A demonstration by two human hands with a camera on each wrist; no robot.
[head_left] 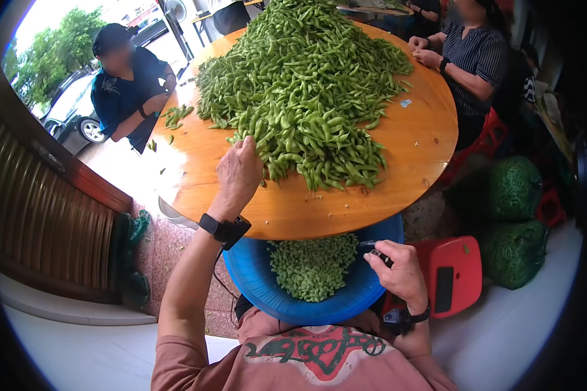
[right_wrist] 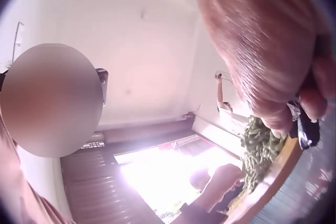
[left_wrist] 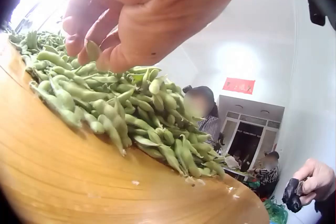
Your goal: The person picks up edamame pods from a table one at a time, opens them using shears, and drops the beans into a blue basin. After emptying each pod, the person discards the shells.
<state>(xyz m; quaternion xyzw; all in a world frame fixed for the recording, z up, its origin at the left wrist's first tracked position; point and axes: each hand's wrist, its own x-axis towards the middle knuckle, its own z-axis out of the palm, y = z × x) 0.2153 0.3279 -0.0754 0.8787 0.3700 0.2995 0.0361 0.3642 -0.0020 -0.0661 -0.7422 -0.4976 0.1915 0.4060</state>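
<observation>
My left hand [head_left: 240, 171] is at the near left edge of a big heap of green soybean pods [head_left: 306, 98] on the round wooden table. In the left wrist view its thumb and fingers pinch one soybean pod [left_wrist: 93, 51] just above the heap. My right hand [head_left: 400, 268] is over the right side of a blue basin [head_left: 254, 287]. Its fingers grip a small black tool [head_left: 379, 255], seen in the left wrist view as a black, shiny thing [left_wrist: 292, 195]; I cannot tell its kind. Shelled green beans [head_left: 312, 266] lie in the basin, below the table's near edge.
The round table [head_left: 293, 218] overhangs the basin. One person [head_left: 127, 85] sits at its left, another [head_left: 469, 62] at its right. A red plastic stool [head_left: 460, 267] stands right of the basin, with green net sacks [head_left: 512, 251] beyond. A few loose pods [head_left: 175, 117] lie at the table's left.
</observation>
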